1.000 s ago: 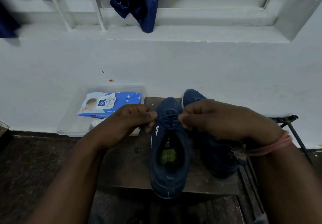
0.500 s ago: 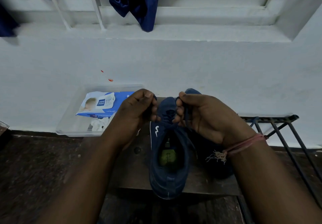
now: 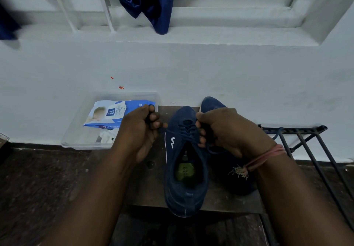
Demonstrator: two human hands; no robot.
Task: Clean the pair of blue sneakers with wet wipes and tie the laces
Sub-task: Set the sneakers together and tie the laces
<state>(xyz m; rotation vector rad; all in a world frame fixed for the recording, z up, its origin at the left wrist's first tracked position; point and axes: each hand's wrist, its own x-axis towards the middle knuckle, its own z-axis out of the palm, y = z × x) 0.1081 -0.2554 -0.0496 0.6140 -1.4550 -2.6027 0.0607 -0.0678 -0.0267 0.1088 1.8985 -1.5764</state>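
Two blue sneakers stand side by side on a small dark wooden stool (image 3: 145, 192), toes toward the white wall. The left sneaker (image 3: 184, 188) shows its open mouth with a green insole label. The right sneaker (image 3: 212, 103) is mostly hidden under my right hand (image 3: 228, 131). My left hand (image 3: 140, 131) grips one end of the left sneaker's blue lace (image 3: 186, 129), drawn out to the left. My right hand grips the other end at the right of the eyelets. The wet wipes pack (image 3: 113, 112) lies in a clear plastic tray (image 3: 76, 131) at the left.
A black metal rack (image 3: 306, 146) stands at the right of the stool against the wall. Crumpled white wipes (image 3: 108, 136) lie in the tray's near part. Blue cloth (image 3: 153, 6) hangs from the window grille above. The floor is dark.
My hands have drawn apart, the left moving left and the right moving right, stretching the lace ends outward over the left sneaker. The sneakers have stayed in place.
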